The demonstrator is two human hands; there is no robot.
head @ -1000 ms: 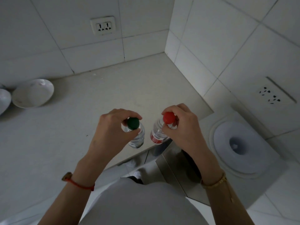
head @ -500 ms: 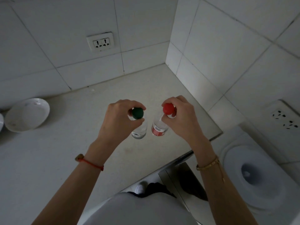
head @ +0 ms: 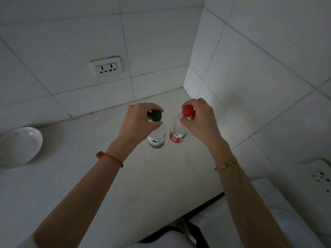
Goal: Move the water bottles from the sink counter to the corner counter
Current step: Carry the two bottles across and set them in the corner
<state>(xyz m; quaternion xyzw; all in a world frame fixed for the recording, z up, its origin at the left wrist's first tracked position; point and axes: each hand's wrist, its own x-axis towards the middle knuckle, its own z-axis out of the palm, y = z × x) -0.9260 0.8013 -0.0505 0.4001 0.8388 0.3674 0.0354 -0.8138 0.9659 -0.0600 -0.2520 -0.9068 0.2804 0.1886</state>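
My left hand (head: 138,120) grips a clear water bottle with a green cap and green label (head: 157,138) by its neck. My right hand (head: 200,120) holds a second clear bottle with a red cap and red label (head: 177,136) the same way. Both bottles hang upright, side by side, over the pale corner counter (head: 152,176), close to where the two tiled walls meet. Whether their bases touch the counter I cannot tell.
A white bowl (head: 19,146) sits on the counter at the far left. A double wall socket (head: 106,67) is on the back wall. At the right edge is another socket (head: 320,176) and a white appliance top (head: 293,221) below the counter's front edge.
Both hands have carried the bottles forward, from the counter's front edge toward the corner. The view has tilted up, so the round-topped appliance at right has mostly left the frame.
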